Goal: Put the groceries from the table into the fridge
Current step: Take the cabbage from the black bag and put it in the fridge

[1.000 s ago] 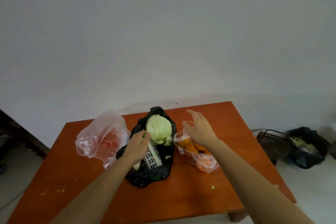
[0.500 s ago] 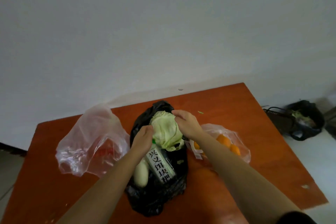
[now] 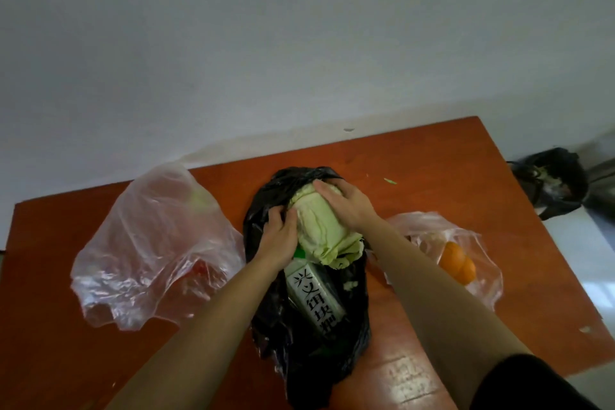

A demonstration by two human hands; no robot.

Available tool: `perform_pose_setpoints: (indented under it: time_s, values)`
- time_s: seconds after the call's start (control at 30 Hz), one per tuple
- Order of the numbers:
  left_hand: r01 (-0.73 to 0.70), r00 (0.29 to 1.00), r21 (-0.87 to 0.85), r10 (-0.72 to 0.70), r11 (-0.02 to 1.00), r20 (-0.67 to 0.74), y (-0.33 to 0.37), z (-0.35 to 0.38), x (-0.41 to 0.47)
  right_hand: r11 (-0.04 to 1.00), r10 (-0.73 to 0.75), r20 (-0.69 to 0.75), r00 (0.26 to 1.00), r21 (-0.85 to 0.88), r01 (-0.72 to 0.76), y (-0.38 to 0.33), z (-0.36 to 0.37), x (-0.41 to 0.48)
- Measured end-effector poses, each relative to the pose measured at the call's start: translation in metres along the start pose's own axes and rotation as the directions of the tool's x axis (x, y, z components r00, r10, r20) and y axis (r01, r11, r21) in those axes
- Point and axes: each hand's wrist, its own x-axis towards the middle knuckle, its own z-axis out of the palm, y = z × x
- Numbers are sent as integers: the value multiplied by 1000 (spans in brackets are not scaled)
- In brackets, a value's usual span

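Right hand [image 3: 346, 206] now farther over the ribbed, rounded cabbage [image 3: 319, 230], left hand [image 3: 278, 240] opposite, both curled around it.

Shows pale green, lighter-veined, on the cabbage [image 3: 319, 230]; glossy black on the plastic bag [image 3: 299, 353] around it. Prints black characters on white, green at the top, on the carton [image 3: 314, 293]. Reads orange-brown across the table [image 3: 449, 170]; red through the left clear bag [image 3: 149, 226]; bright orange on the oranges [image 3: 457, 263] at right.

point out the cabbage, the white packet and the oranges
cabbage [image 3: 321, 230]: head view, middle of its pale green leaves
white packet [image 3: 314, 296]: head view, its white face with black lettering
oranges [image 3: 454, 258]: head view, skin of the upper fruit
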Motion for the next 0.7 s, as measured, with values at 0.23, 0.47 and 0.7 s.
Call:
perform_pose_setpoints:
  time_s: [0.23,0.47,0.7]
  values:
    - [58,989,-150,-37,987,144,1,16,10,961,133,-10,991,247,-127,16,-3,7]
    - [65,996,-160,-55,985,67,13,25,1,942,188,-107,976,299,-149,21,10,-19]
    - [-4,1000,-167,5,986,6,47,12,-40,923,164,-151,975,373,-98,3,-5,-59]
